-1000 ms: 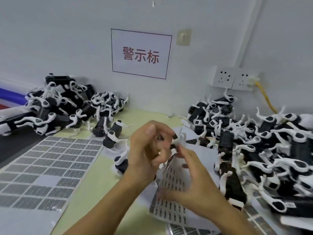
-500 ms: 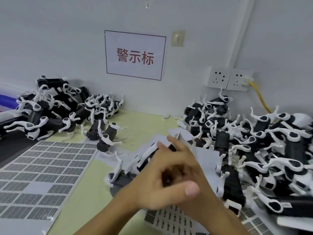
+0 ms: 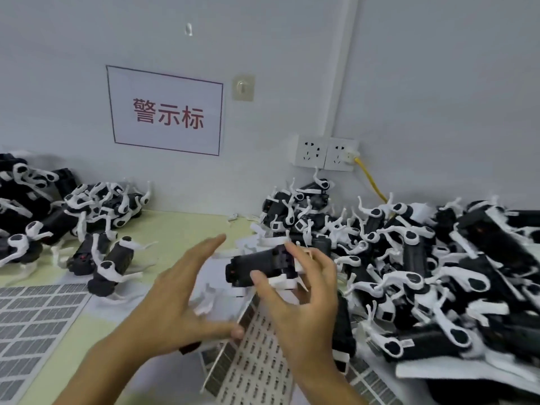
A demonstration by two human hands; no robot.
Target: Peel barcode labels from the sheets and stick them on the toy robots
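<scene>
Centrally, the right hand [image 3: 304, 299] grips a black-and-white toy robot [image 3: 263, 267] between thumb and curled fingers, above a label sheet [image 3: 257, 366] on the worktop [image 3: 175, 229]. Beside it, the left hand [image 3: 175, 299] hovers with fingers spread, holding nothing. More toy robots lie heaped at right [image 3: 423, 258] and left [image 3: 73, 211].

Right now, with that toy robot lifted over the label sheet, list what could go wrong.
1. The right hand pinches the toy robot only at one end; it could tip or slip from that grip onto the label sheet.
2. The open left hand hovers low beside loose white parts; a sweep might scatter them.
3. The crowded pile of toy robots sits close on the right, so labelled and unlabelled ones could mix.
</scene>
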